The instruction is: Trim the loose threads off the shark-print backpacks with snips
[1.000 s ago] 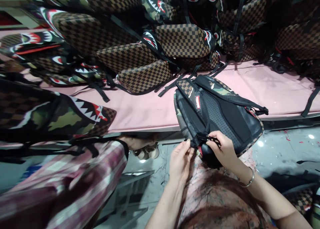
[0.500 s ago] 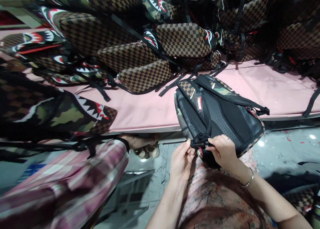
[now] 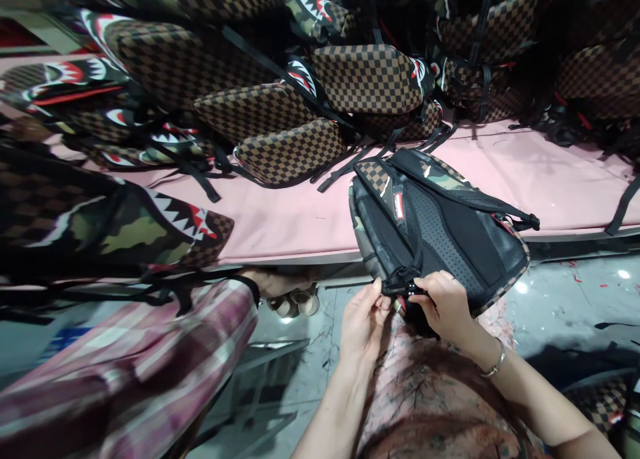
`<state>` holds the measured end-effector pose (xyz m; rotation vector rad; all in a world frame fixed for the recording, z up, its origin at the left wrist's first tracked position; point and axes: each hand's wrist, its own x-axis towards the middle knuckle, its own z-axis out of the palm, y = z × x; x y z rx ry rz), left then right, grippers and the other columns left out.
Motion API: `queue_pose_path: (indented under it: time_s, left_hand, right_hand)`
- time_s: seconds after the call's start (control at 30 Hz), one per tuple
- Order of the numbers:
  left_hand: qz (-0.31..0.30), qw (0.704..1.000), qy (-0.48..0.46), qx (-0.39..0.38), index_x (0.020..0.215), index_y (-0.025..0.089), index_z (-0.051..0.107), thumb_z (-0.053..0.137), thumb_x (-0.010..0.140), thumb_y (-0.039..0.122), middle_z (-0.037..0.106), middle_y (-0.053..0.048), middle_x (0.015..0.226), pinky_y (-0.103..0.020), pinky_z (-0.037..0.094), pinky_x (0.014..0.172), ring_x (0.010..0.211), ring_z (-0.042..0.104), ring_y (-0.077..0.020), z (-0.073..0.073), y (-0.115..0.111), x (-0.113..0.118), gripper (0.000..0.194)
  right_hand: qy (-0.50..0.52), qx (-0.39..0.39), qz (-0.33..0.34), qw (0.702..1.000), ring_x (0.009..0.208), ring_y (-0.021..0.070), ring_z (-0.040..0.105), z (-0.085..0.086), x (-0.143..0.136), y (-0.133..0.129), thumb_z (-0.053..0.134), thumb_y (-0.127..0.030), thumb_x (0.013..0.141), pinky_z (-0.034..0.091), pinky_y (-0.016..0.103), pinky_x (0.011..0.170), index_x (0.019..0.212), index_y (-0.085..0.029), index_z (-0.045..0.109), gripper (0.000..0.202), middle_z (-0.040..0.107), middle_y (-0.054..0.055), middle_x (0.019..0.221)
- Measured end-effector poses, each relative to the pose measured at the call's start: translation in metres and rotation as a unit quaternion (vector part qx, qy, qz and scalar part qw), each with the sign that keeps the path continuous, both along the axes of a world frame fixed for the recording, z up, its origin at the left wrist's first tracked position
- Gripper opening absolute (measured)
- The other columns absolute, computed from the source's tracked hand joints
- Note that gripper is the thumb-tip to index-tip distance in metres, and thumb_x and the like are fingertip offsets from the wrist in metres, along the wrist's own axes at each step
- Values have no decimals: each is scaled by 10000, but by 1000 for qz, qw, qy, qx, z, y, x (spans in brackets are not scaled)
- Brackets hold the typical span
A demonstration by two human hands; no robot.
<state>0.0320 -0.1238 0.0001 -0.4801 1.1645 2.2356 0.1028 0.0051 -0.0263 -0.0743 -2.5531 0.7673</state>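
A black backpack (image 3: 450, 239) with camouflage and brown checkered edges lies back side up, partly on the pink table and partly over its front edge. Its padded shoulder straps face up. At its near left corner, my left hand (image 3: 364, 315) pinches the end of a black strap (image 3: 395, 287) between thumb and fingertips. Just to the right, my right hand (image 3: 445, 305) has its thumb and fingers closed on the same strap by a small black buckle, which is partly hidden by the fingers. A silver bracelet circles my right wrist.
Many checkered backpacks (image 3: 367, 79) are piled along the back of the pink table (image 3: 295, 219). At the left, a person in a plaid sleeve (image 3: 200, 352) is beside another camouflage backpack (image 3: 115, 219). Sandals (image 3: 295, 303) show below the table edge. More checkered material (image 3: 600, 402) lies at lower right.
My right hand has shifted very slightly left along the strap. My left hand and the backpack look almost unchanged.
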Motion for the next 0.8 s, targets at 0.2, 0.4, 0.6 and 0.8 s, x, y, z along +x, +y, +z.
queue_pose_path:
  time_s: [0.2, 0.4, 0.6, 0.8]
  left_hand:
    - [-11, 1000, 5, -1, 528, 119, 493, 788, 542, 230, 407, 65, 475, -148, 398, 440, 433, 395, -30, 0, 1, 1, 315]
    - [-7, 1000, -6, -7, 542, 122, 491, 785, 547, 227, 412, 66, 475, -143, 385, 437, 432, 394, -30, -1, 0, 1, 313]
    - [-19, 998, -49, 41, 567, 132, 476, 755, 602, 196, 407, 61, 484, -165, 402, 464, 452, 421, -46, -3, -4, -3, 288]
    - [-35, 997, -47, 57, 585, 129, 493, 728, 648, 200, 412, 52, 509, -175, 409, 473, 470, 430, -51, -4, -5, -4, 254]
  right_hand:
    - [4, -13, -3, 1000, 717, 196, 512, -1, 2, -2, 333, -377, 927, 382, 300, 643, 912, -138, 590, 351, 605, 86, 763]
    - [22, 15, -10, 1000, 671, 189, 501, -4, 2, -4, 354, -341, 922, 363, 301, 624, 907, -137, 598, 319, 604, 82, 722]
    - [26, -146, -57, 987, 711, 170, 560, -1, -1, -6, 419, -317, 886, 414, 279, 638, 817, -178, 580, 224, 622, 54, 763]
    - [42, -122, -46, 991, 741, 192, 571, 1, 4, -5, 446, -301, 870, 443, 309, 672, 886, -179, 566, 173, 620, 68, 779]
